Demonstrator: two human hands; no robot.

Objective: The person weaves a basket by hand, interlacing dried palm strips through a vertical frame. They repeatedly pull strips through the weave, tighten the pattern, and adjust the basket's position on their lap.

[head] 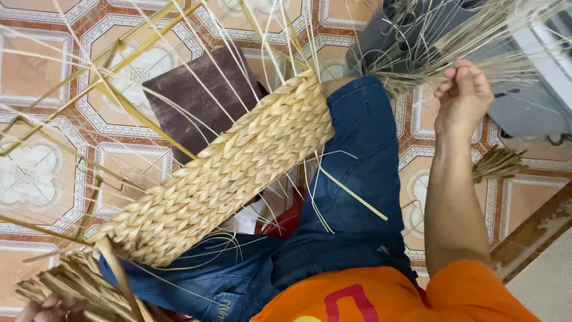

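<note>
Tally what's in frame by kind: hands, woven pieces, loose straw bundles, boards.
Hands: 2, the right hand pulling straw, the left hand partly cut off by the frame edge
Woven mat: 1
Loose straw bundles: 3, at
Dark board: 1
Total: 7

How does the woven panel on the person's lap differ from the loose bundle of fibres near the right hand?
The woven panel is tightly plaited in thick pale-yellow strands; the loose bundle is thin, greyish-green, unplaited fibres that spread apart. The woven panel lies slanted across the jeans-clad leg; the loose bundle is at the raised right hand, which is closed at the fibres. Both appear to be dried plant material.
</note>
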